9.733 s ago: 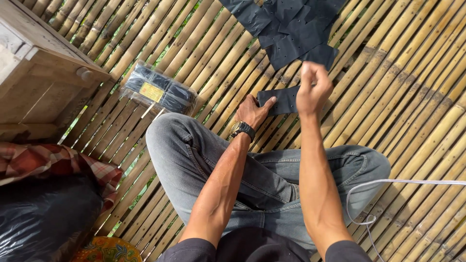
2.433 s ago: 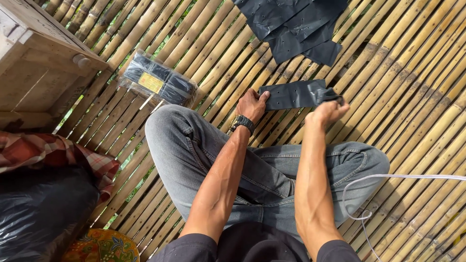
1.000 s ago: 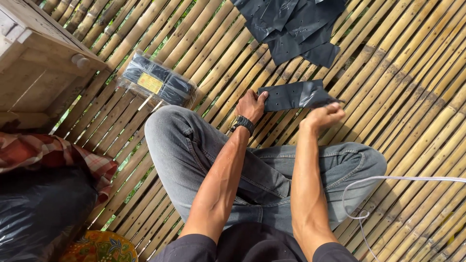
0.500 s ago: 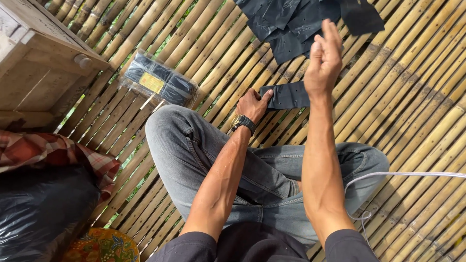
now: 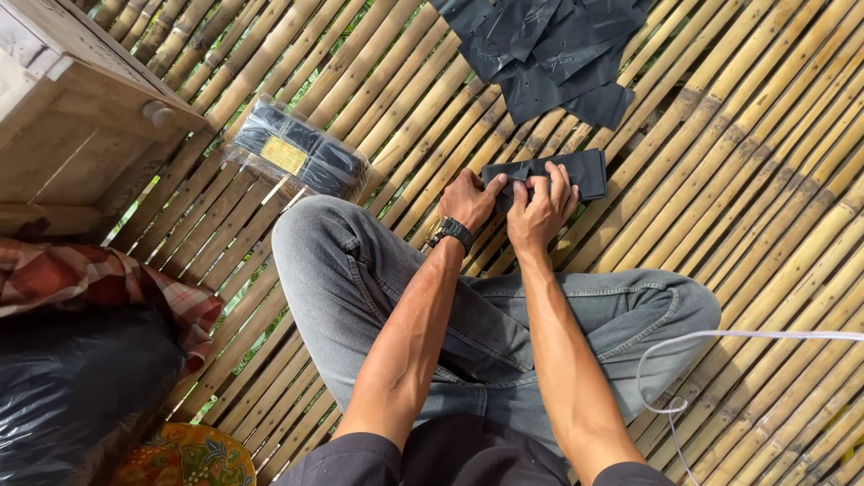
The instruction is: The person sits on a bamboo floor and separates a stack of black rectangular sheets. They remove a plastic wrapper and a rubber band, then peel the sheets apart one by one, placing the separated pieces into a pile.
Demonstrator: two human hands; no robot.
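Note:
A flat stack of black plastic bags (image 5: 576, 171) lies on the bamboo-slat floor in front of my crossed legs. My left hand (image 5: 470, 198), with a black wristwatch, presses down on the stack's left end. My right hand (image 5: 540, 209) rests on the stack beside it, fingers spread over the middle. A loose heap of the same black bags (image 5: 549, 49) lies farther away at the top of the view.
A clear-wrapped pack of black bags with a yellow label (image 5: 297, 157) lies to the left. A wooden cabinet (image 5: 72, 117) stands at upper left. A large black sack (image 5: 81, 396) and plaid cloth (image 5: 99, 283) sit at lower left. A white cord (image 5: 720, 337) runs in from the right.
My right hand, raised in the air half a second ago, has come down onto the bag stack next to my left hand. The left hand has stayed on the stack.

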